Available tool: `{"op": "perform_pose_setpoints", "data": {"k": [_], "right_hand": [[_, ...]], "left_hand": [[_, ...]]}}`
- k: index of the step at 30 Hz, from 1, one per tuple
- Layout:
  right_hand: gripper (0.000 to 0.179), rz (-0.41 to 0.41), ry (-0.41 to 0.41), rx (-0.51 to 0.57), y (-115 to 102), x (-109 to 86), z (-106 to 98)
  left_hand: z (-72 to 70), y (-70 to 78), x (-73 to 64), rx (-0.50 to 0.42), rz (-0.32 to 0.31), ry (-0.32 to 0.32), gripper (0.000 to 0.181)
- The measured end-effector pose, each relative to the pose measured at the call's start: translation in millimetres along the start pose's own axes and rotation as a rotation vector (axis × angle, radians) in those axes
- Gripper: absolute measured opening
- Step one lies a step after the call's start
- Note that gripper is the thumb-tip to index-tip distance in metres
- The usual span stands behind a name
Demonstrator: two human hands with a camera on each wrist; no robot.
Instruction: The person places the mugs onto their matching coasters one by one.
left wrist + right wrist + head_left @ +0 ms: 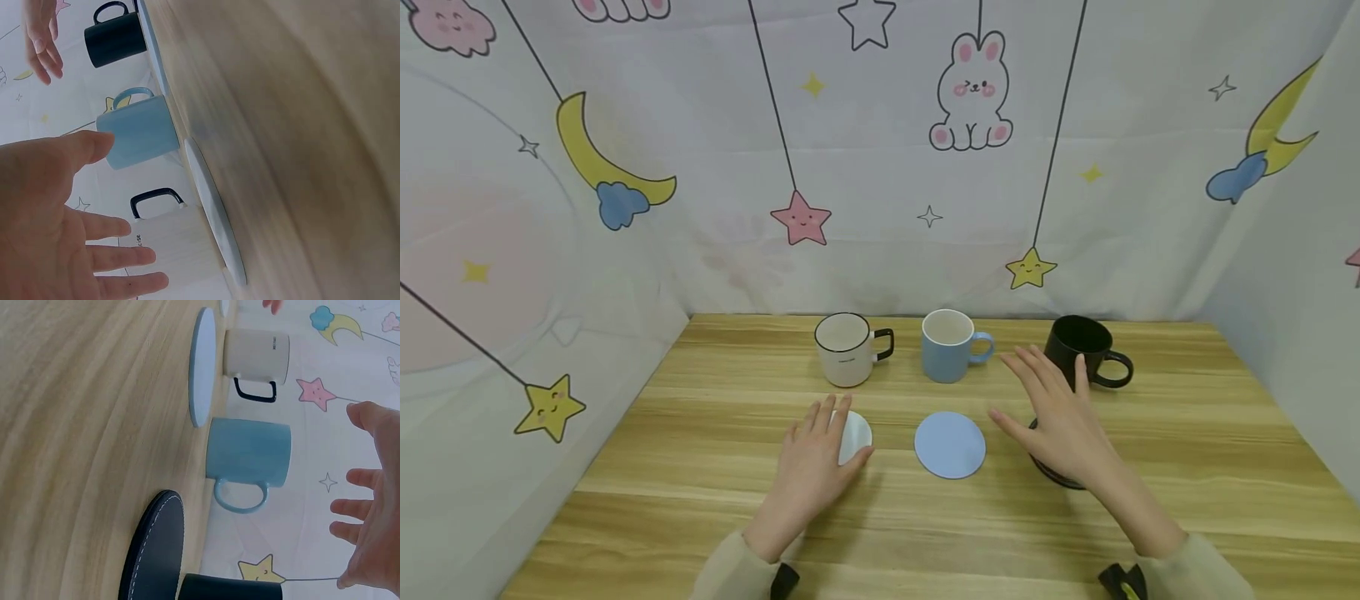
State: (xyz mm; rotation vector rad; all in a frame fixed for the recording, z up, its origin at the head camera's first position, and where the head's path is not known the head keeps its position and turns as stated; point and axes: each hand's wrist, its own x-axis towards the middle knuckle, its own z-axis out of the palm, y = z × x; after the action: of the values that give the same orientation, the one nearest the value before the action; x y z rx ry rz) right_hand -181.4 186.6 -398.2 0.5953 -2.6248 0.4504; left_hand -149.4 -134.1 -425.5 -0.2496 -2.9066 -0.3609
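**Hands spread above the coasters, three mugs waiting at the back edge**

Hands first: the left hand [817, 463] lies with fingers straight and loosely together over the white coaster [856, 436], covering its left part; whether the palm actually presses it or only hovers cannot be told from the head view. The right hand [1055, 414] is spread wide, fingers fanned, above the black coaster [1051, 472], holding nothing. It sits just in front of the black mug [1081, 347].

Along the back edge of the surface [700, 433] stand the white mug [844, 348], the blue mug [948, 344] and the black one, each behind a coaster of its own colour; the blue coaster [950, 444] lies bare between the hands.

My judgement is that the work in hand concerns the mugs and their matching coasters. To do it well, I would take each mug by its body or handle, lift it straight up, and lower it squarely onto the centre of its coaster, keeping the other hand flat on the coaster so it does not slide on the smooth wood.

Hard to make out: most of the black coaster is hidden under the right hand and wrist; the mugs' insides appear empty, but the black mug's is too dark to be sure. Both wrist views are tilted sideways and blurred.
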Motion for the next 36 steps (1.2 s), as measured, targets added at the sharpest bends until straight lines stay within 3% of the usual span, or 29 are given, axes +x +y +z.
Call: {"op": "perform_pose_setpoints", "data": {"k": [15,24,36], "right_hand": [[0.073,-0.051,0.045,0.029,-10.0,24.9,7.1],[0.071,-0.075,0.007,0.080,-20.8,44.7,8.1],[0.071,-0.083,-0.050,0.094,-33.6,71.2,13.3]], "left_hand": [[-1.6,-13.4,-0.1,0.022,-0.032,-0.048,0.078],[-0.6,-22.7,2.0,-0.006,-0.077,-0.104,0.080],[-1.9,-30.5,2.7,-0.037,-0.086,-0.187,0.081]]}}
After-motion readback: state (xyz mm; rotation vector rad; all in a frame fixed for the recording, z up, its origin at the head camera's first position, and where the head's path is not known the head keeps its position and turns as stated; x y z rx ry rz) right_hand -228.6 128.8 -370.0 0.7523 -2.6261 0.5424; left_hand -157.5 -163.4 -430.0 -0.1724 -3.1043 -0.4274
